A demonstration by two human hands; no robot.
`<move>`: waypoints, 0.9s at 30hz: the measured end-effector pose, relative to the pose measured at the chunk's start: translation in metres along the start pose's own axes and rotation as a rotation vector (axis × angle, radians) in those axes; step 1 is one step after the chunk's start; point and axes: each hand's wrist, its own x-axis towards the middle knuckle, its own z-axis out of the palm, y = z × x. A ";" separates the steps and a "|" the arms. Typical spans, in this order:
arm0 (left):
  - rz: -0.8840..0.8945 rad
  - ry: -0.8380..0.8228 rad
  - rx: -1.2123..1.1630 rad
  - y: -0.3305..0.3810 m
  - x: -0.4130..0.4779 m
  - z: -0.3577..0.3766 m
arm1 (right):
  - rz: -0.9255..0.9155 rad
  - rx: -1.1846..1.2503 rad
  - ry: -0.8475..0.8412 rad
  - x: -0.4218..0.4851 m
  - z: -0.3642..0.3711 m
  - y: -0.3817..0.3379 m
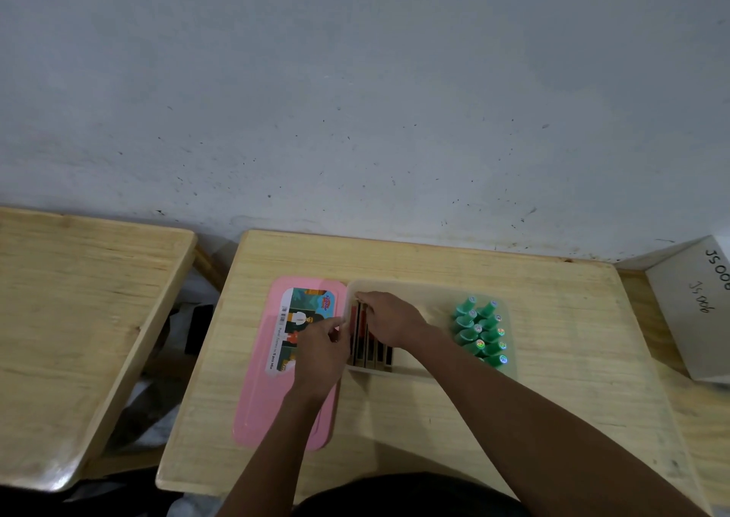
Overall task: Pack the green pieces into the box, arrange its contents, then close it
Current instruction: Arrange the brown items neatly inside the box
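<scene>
Right hand (389, 321): inside the left end of the translucent box (434, 285), fingers bent down onto upright dark slats (375, 348); whether it pinches one cannot be told. Left hand (322, 352): fingers curled at the box's left wall, above the pink lid (276, 418) lying beside the box; grip unclear. Green pieces (480, 333): clustered in the box's right end, on the wooden table (513, 418).

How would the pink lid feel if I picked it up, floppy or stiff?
The pink lid looks like thin, flat moulded plastic, so probably light and fairly stiff, maybe flexing a little. Its smooth surface could be slippery. Lying flat on the table, it shouldn't roll or tip.
</scene>
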 end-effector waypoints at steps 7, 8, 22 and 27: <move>0.010 0.005 0.012 -0.001 0.000 0.000 | -0.057 -0.040 -0.059 0.000 0.000 0.003; 0.008 0.002 0.011 -0.001 0.000 0.000 | -0.064 -0.040 -0.039 -0.002 -0.002 0.004; -0.126 0.121 0.037 -0.026 -0.001 -0.007 | -0.091 0.069 0.127 -0.065 0.001 0.019; -0.512 0.129 0.285 -0.066 -0.022 -0.028 | -0.122 0.067 -0.016 -0.100 0.017 0.034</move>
